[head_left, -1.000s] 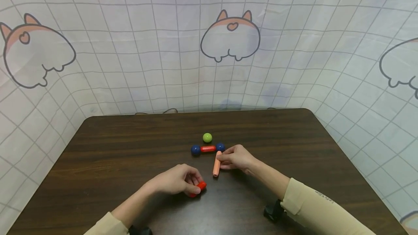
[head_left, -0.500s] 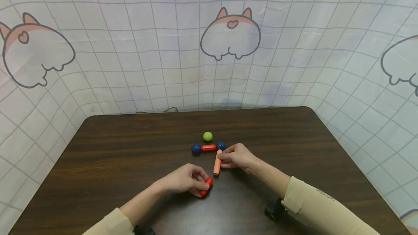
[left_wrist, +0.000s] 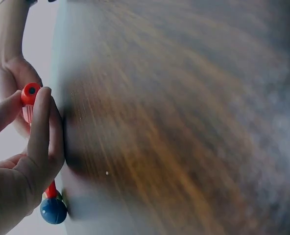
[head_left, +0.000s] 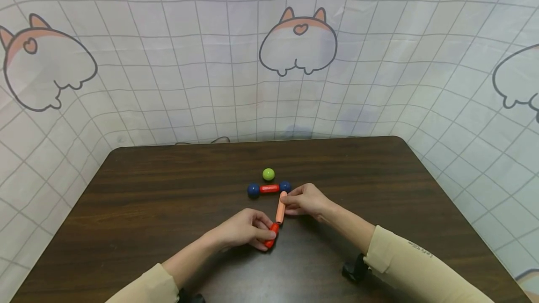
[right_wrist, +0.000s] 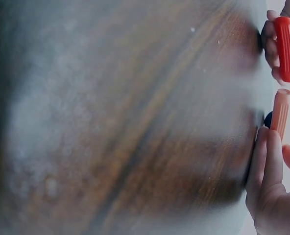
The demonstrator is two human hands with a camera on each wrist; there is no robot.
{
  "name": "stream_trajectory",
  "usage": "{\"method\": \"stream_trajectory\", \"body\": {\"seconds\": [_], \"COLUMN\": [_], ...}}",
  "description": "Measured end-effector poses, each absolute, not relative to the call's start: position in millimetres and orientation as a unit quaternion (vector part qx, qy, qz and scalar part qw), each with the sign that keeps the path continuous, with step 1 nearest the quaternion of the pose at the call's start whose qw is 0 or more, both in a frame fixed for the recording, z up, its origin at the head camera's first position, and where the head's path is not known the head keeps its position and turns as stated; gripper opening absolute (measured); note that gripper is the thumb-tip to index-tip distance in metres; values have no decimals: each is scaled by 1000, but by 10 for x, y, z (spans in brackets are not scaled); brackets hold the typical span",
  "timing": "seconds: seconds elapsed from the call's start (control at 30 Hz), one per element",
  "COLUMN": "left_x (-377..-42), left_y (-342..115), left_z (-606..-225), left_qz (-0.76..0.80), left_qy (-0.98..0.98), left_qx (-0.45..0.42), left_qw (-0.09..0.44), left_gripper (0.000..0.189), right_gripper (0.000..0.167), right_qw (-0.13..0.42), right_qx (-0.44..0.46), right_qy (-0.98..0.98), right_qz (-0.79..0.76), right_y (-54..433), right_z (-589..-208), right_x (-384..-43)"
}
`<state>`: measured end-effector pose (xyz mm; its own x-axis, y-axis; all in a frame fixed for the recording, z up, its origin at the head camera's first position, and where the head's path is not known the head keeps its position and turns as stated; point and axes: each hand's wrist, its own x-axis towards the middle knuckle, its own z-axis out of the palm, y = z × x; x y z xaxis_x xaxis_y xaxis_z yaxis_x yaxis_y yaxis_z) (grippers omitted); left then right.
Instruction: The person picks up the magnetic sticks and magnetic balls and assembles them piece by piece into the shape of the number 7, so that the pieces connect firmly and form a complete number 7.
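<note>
In the head view my left hand [head_left: 244, 229] pinches a short red rod [head_left: 275, 227] between thumb and fingers. The same rod [right_wrist: 285, 51] shows ribbed sides in the right wrist view, and a hole in its end in the left wrist view. My right hand [head_left: 309, 200] pinches a salmon-orange rod [head_left: 280, 210] near its far end. That rod points toward me, its near end close to the red rod's tip; a small gap separates them in the right wrist view. Its far end lies by a blue ball [head_left: 285, 186]; whether they touch cannot be told.
Another red rod [head_left: 269, 189] joins that ball to a second blue ball [head_left: 253, 191] on the left. Just behind stands a green ball [head_left: 268, 174]. Everything is on a dark wood table [head_left: 168, 181], with a white grid-patterned curtain [head_left: 202, 69] around its back and sides.
My left hand has moved right and slightly away from me, bringing the red rod up to the orange rod's near end and turning it more in line. My right hand has stayed put.
</note>
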<state>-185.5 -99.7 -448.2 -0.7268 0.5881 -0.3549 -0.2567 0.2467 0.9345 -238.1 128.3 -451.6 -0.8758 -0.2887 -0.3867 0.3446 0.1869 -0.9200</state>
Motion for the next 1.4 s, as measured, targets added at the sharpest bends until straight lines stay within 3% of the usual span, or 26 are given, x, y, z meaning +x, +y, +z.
{"method": "stream_trajectory", "body": {"seconds": [0.7, 1.4], "left_x": [-1838, -1773], "left_y": [-982, -1021], "left_z": [-4490, -4417], "left_qz": [590, 425], "left_qy": [731, 867], "left_qx": [115, 175], "left_qw": [322, 192], "left_gripper": [21, 17], "right_gripper": [28, 31], "right_qw": [248, 252], "right_qx": [23, 16], "right_qy": [732, 728], "right_qz": [-634, -637], "right_y": [1268, 1301], "right_z": [-4511, -4507], "right_x": [-2372, -2366]}}
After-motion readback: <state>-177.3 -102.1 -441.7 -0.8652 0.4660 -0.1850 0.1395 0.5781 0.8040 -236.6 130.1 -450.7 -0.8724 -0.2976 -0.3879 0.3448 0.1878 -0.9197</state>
